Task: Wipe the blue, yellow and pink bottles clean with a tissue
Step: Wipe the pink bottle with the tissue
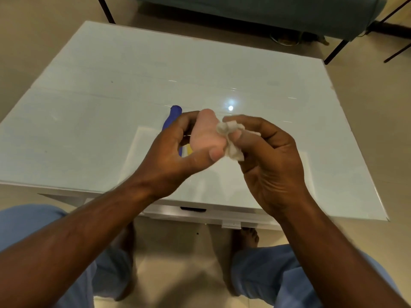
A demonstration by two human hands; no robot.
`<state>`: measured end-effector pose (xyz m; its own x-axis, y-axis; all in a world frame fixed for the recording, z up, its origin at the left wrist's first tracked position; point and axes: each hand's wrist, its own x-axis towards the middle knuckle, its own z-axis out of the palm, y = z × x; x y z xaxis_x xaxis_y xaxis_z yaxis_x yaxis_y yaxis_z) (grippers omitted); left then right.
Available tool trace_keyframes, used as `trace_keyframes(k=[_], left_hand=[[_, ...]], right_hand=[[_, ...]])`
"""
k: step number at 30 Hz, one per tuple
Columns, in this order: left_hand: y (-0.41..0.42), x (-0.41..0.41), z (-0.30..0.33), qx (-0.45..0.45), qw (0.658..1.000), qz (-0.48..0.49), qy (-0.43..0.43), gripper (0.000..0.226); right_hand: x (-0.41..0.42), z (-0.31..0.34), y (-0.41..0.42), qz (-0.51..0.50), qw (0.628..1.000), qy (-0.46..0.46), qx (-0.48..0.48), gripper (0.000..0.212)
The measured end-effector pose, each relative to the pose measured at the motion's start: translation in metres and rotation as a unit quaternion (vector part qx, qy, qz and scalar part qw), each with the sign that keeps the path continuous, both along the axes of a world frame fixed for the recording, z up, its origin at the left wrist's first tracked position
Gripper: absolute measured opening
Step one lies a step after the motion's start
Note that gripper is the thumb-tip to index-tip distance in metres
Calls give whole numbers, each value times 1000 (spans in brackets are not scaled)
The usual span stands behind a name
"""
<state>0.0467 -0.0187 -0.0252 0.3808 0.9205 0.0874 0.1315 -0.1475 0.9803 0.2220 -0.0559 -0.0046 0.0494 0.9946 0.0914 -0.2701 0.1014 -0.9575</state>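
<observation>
A pale glass-topped counter is filling most of the view, standing on a tiled floor with a dark-legged bench behind it. Above its near edge, the left hand is closing its grip around the pink bottle, holding it up. The right hand is pinching a crumpled tissue against the bottle's side, so the pink one seems to be the step in hand. The blue bottle is lying on the counter behind the left hand, with a sliver of the yellow bottle showing beside it. Next, turning the pink bottle would probably expose unwiped sides.
</observation>
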Motion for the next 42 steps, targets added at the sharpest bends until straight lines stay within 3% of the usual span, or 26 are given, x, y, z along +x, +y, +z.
trace_keyframes(k=[6, 12, 16, 22, 26, 30, 33, 37, 39, 42], left_hand=[[-11, 1, 1, 32, 998, -47, 11, 101], [3, 2, 5, 6, 1000, 18, -16, 103], [3, 2, 5, 21, 1000, 6, -7, 112], [3, 1, 4, 14, 1000, -5, -5, 115], [4, 3, 1, 11, 1000, -4, -8, 112], [5, 2, 0, 32, 999, 26, 3, 103], [8, 0, 3, 39, 998, 46, 12, 100], [1, -1, 0, 77, 992, -27, 96, 100], [-1, 0, -1, 81, 990, -22, 110, 97], [5, -4, -2, 67, 994, 20, 87, 89]], right_hand=[[1, -1, 3, -43, 999, -8, -29, 17], [0, -9, 3, -56, 997, -52, -28, 23], [1, -9, 5, -77, 994, -60, -41, 29], [5, -5, 7, -86, 995, 17, -55, 26], [4, -5, 5, -82, 996, -29, -24, 18], [5, -7, 3, -60, 996, -67, -17, 40], [1, -8, 1, -59, 995, -77, 8, 26], [5, -7, 4, -95, 993, -58, -31, 27], [8, -7, 5, -82, 995, -58, -28, 18], [9, -8, 3, -60, 995, -71, 20, 33]])
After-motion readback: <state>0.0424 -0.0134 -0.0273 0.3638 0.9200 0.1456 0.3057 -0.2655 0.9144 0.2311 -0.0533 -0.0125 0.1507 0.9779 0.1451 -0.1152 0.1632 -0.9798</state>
